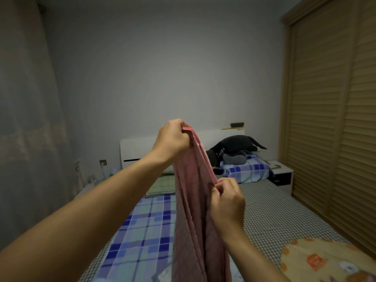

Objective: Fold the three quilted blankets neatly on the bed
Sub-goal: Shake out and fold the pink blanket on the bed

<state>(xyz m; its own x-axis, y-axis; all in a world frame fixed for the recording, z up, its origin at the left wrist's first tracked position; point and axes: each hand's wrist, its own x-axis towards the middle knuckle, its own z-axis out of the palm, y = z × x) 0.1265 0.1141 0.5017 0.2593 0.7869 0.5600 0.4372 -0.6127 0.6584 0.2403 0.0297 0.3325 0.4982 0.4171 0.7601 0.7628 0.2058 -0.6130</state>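
Note:
A pink quilted blanket [191, 220] hangs in long vertical folds in front of me, above the bed. My left hand [173, 139] is raised and clenched on its top corner. Lower down, my right hand [227, 202] pinches the blanket's right edge between thumb and fingers. A blue plaid blanket [142, 235] lies spread flat on the left half of the bed. A yellow patterned blanket [325, 259] lies at the bottom right corner. The pink blanket's lower end runs out of view.
The bed [272, 212] has a grey checked sheet and a white headboard [138, 149]. At its head lie a blue plaid pillow [248, 169], a green checked pillow [162, 184] and a dark plush toy [234, 145]. A nightstand [282, 176] and louvred wardrobe [333, 119] stand right.

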